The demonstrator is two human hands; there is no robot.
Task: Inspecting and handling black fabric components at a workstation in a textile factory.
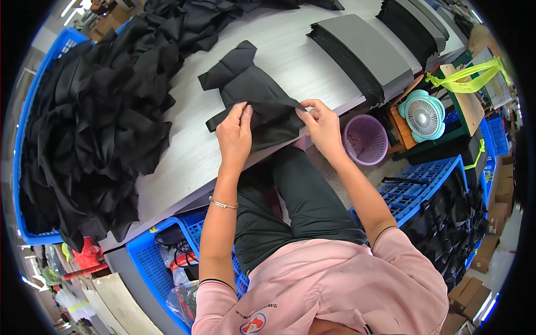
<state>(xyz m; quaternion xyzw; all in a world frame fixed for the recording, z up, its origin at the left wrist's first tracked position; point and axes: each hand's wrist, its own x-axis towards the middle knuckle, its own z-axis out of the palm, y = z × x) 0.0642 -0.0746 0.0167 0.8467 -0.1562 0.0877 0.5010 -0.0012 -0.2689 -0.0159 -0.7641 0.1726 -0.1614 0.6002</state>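
A black fabric bag-like piece (pixel 251 84) lies on the pale table (pixel 187 148) in front of me, its far part turned over into folded flaps. My left hand (pixel 234 137) pinches the near-left part of its edge between thumb and fingers. At the edge's right end, my right hand (pixel 322 127) grips the cloth in the same way. The edge is drawn straight between both hands, and the near part of the cloth hangs close to the table's front edge. Loose black fabric pieces (pixel 106 111) are heaped to the left of my left hand.
Neat stacks of black pieces (pixel 363 53) stand at the far right of the table. Beside the table are a purple basket (pixel 365 139), a turquoise fan (pixel 423 114) and a blue crate (pixel 416 190) near black pieces. Another blue crate (pixel 151 262) sits by my left arm.
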